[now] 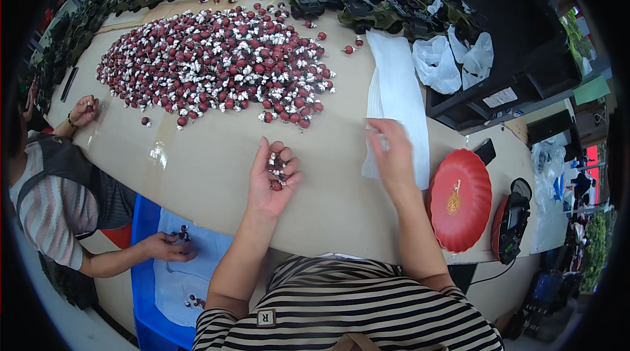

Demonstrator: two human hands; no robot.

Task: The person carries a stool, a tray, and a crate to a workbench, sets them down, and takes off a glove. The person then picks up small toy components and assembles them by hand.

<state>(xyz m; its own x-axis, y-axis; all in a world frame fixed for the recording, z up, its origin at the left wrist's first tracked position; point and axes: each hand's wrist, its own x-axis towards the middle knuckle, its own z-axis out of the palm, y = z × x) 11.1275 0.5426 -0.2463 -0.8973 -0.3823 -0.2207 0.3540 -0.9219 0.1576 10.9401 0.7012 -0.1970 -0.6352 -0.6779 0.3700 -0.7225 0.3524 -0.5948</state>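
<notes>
My left hand (264, 193), palm up over the table, has its fingers curled around several small red-and-white figures (276, 185). Beyond it lies a large heap of the same kind of small figures (210, 62), with dark bits among the red and white. Over the near part of a white foam sheet (398, 88) is my right hand (394, 151). Motion smears its fingers, so whether anything is between them does not show. The sheet lies lengthwise on the table, to the right of the heap.
A red scalloped tray (443, 219) and a red-and-black device (512, 219) are at the right. A black crate (518, 42) holding clear plastic bags stands behind them. Green toy vehicles (367, 3) line the far side. At left, a co-worker's hand (172, 246) is over a blue bin (146, 272).
</notes>
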